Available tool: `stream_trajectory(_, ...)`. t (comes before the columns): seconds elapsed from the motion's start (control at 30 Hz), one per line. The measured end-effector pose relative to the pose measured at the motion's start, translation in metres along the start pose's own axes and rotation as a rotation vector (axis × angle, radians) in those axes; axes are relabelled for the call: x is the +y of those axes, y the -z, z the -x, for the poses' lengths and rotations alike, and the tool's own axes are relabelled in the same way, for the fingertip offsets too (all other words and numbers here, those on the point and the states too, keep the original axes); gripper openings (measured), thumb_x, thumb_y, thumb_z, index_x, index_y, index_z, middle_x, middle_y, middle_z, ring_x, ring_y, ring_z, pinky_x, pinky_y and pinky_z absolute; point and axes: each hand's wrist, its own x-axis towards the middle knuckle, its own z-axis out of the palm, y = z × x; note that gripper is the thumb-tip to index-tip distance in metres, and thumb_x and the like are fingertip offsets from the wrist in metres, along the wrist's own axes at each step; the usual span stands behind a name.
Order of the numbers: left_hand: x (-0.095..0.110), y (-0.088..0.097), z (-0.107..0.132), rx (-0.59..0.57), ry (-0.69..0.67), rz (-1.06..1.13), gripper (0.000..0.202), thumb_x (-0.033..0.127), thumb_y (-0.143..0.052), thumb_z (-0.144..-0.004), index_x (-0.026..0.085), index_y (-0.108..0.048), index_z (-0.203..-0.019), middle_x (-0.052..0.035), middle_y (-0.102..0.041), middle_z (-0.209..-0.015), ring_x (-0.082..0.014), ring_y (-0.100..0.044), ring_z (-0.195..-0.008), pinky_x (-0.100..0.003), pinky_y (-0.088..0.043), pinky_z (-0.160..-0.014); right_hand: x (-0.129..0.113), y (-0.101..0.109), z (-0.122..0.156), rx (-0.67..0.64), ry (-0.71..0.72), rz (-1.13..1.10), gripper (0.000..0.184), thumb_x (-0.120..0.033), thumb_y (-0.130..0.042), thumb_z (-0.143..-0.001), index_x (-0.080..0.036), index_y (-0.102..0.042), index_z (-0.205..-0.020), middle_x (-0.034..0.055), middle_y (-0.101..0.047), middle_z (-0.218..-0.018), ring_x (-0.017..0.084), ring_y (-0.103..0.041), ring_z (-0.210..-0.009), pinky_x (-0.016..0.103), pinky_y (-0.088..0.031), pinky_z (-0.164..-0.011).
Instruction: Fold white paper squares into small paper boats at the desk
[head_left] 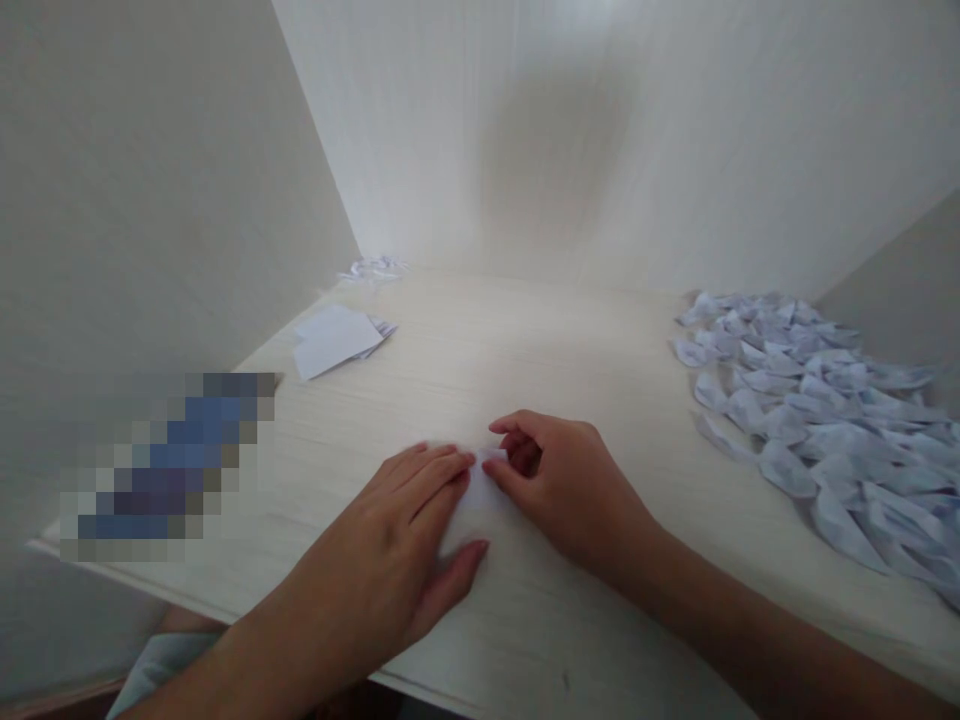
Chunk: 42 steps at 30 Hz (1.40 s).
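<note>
A small piece of white paper (486, 490) lies on the pale table between my hands, partly covered by them. My left hand (412, 530) rests flat along the paper's left side, fingers stretched out and fingertips on it, the thumb apart. From the right, my right hand (570, 480) has its thumb on the paper's upper right edge, with the other fingers curled in behind. To the right spreads a large heap of folded white paper boats (795, 410). At the back left lies a stack of flat white paper sheets (337, 342).
White paper scraps (375, 268) sit in the far left corner of the table (585, 640). A blurred-out bluish object (169, 470) lies at the left edge. Walls (585, 150) close off the back and both sides.
</note>
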Motion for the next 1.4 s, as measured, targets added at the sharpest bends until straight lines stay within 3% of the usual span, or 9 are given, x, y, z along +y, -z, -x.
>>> stream_trajectory(0.17, -0.004, -0.001, 0.002, -0.05, -0.031, -0.034, 0.047, 0.032, -0.055, -0.096, 0.007, -0.053, -0.136, -0.0176, -0.059, -0.14, -0.0315, -0.049, -0.138, -0.051, -0.043, -0.115, 0.0, -0.007, 0.006, 0.06, 0.044, 0.058, 0.009, -0.015, -0.068, -0.084, -0.018, -0.07, -0.093, 0.0012, -0.072, -0.076, 0.014, -0.065, -0.065, 0.026, -0.049, -0.063)
stream_trajectory(0.23, -0.006, -0.002, 0.003, -0.057, -0.051, -0.049, 0.049, 0.031, -0.056, -0.096, 0.008, -0.051, -0.139, -0.016, -0.058, -0.141, -0.0317, -0.047, -0.139, -0.052, -0.041, -0.117, 0.003, -0.009, 0.009, 0.05, 0.139, 0.124, 0.005, -0.014, -0.064, -0.088, -0.017, -0.068, -0.088, 0.0019, -0.071, -0.076, 0.014, -0.063, -0.066, 0.026, -0.048, -0.063)
stream_trajectory(0.3, -0.009, -0.004, 0.004, -0.042, -0.054, -0.047, 0.049, 0.029, -0.056, -0.096, 0.009, -0.051, -0.14, -0.0145, -0.058, -0.142, -0.0315, -0.047, -0.139, -0.052, -0.039, -0.118, 0.007, -0.007, 0.012, 0.006, 0.296, 0.182, 0.014, -0.011, -0.057, -0.093, -0.016, -0.067, -0.086, 0.0033, -0.069, -0.078, 0.015, -0.062, -0.07, 0.027, -0.049, -0.066)
stream_trajectory(0.4, -0.015, -0.008, 0.008, -0.009, -0.056, -0.02, 0.044, 0.023, -0.055, -0.096, 0.012, -0.054, -0.139, -0.0122, -0.06, -0.141, -0.0298, -0.05, -0.137, -0.053, -0.039, -0.118, 0.012, -0.001, 0.015, -0.061, 0.504, 0.239, 0.018, -0.008, -0.051, -0.096, -0.014, -0.068, -0.092, 0.0062, -0.07, -0.085, 0.017, -0.063, -0.078, 0.03, -0.052, -0.073)
stream_trajectory(0.57, -0.027, -0.012, 0.015, -0.052, -0.051, 0.021, 0.048, 0.014, -0.052, -0.094, 0.018, -0.053, -0.142, -0.0087, -0.06, -0.142, -0.0274, -0.052, -0.136, -0.052, -0.041, -0.117, 0.015, 0.009, 0.013, -0.135, 0.629, 0.292, 0.019, -0.012, -0.05, -0.098, -0.012, -0.069, -0.102, 0.0096, -0.073, -0.094, 0.02, -0.064, -0.085, 0.035, -0.055, -0.08)
stream_trajectory(0.93, -0.021, -0.009, 0.009, 0.024, -0.046, -0.013, 0.04, 0.015, -0.053, -0.094, 0.014, -0.059, -0.134, -0.0093, -0.065, -0.136, -0.0259, -0.057, -0.13, -0.048, -0.043, -0.115, 0.02, -0.001, 0.015, -0.106, 0.63, 0.294, 0.019, -0.01, -0.052, -0.096, -0.017, -0.068, -0.104, 0.0081, -0.069, -0.098, 0.017, -0.063, -0.085, 0.031, -0.057, -0.078)
stream_trajectory(1.07, -0.022, -0.007, 0.009, 0.0, -0.09, -0.022, 0.044, 0.013, -0.051, -0.093, 0.015, -0.058, -0.136, -0.0088, -0.063, -0.139, -0.0257, -0.056, -0.132, -0.047, -0.042, -0.116, 0.021, -0.002, 0.015, -0.132, 0.6, 0.268, 0.019, -0.009, -0.052, -0.096, -0.018, -0.067, -0.102, 0.0075, -0.068, -0.098, 0.017, -0.062, -0.086, 0.03, -0.056, -0.078)
stream_trajectory(1.4, -0.028, -0.006, 0.013, -0.051, -0.161, -0.033, 0.057, 0.008, -0.048, -0.089, 0.014, -0.047, -0.146, -0.0087, -0.05, -0.151, -0.0273, -0.042, -0.144, -0.05, -0.032, -0.122, 0.02, -0.004, 0.017, -0.169, 0.487, 0.198, 0.02, -0.005, -0.051, -0.094, -0.018, -0.066, -0.097, 0.0046, -0.065, -0.097, 0.015, -0.059, -0.085, 0.027, -0.051, -0.075)
